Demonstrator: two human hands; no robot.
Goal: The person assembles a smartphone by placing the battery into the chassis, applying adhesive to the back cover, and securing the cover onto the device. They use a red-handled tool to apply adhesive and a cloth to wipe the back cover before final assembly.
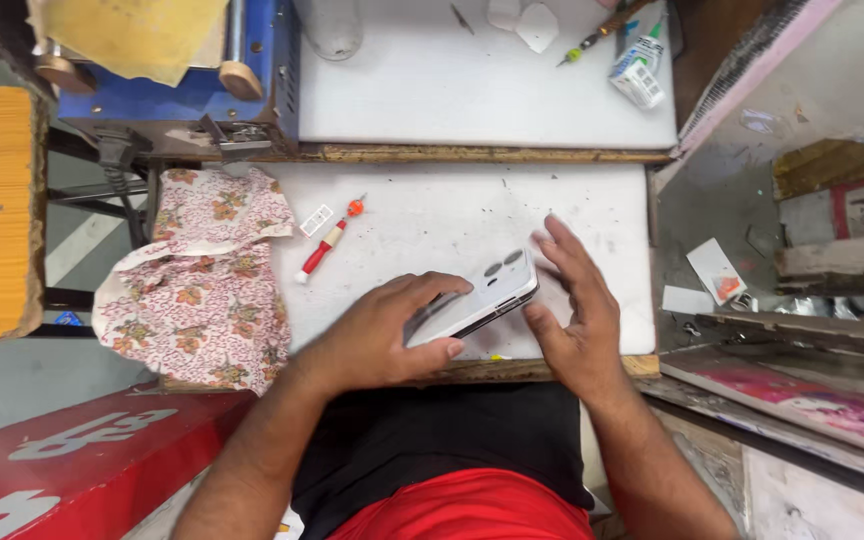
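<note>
On white board: left hand point(377, 335) grips white phone point(472, 298); right hand point(572, 310) open beside; glue tube point(640, 68) top right.

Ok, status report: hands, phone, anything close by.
Left hand gripping white phone, back up, on the white board. Right hand open, flat beside the phone's right end. Red-handled tool and floral cloth lie left, clear of both.

Hands: two, the left hand point(377, 335) and right hand point(574, 310), lower centre
Phones: one white phone point(477, 297), centre
Red-handled tools: one red-handled tool point(326, 243), left of centre
Glue bottles: one glue bottle point(640, 68), upper right
Floral cloths: one floral cloth point(202, 280), left
</note>
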